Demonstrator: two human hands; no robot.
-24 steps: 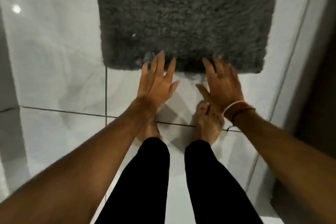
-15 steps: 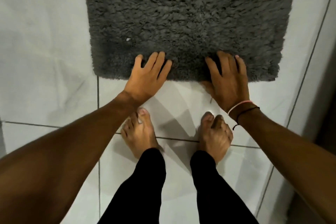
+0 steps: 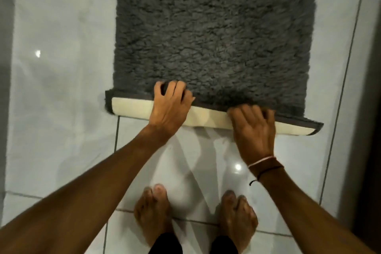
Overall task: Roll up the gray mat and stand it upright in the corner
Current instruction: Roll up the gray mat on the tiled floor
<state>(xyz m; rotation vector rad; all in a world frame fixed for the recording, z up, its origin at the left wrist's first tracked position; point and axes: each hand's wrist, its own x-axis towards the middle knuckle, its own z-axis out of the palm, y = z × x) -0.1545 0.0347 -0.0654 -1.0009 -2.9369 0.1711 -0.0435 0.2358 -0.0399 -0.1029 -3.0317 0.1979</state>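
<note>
The gray mat (image 3: 214, 33), shaggy and dark, lies flat on the white tiled floor and runs out of view at the top. Its near edge is folded over onto the pile, showing a cream underside strip (image 3: 132, 108) from left to right. My left hand (image 3: 170, 107) grips the fold left of centre, fingers curled over onto the pile. My right hand (image 3: 253, 128) grips the fold right of centre in the same way; a pink band and a dark cord sit on its wrist.
My two bare feet (image 3: 153, 210) stand on the glossy white tiles (image 3: 61, 109) just behind the fold. A dark wall or door edge (image 3: 369, 109) runs down the right side, and a gray strip borders the far left.
Both hands went from resting flat on the mat's near edge to gripping it and turning it over, so the cream underside now shows. The view has moved closer over the mat.
</note>
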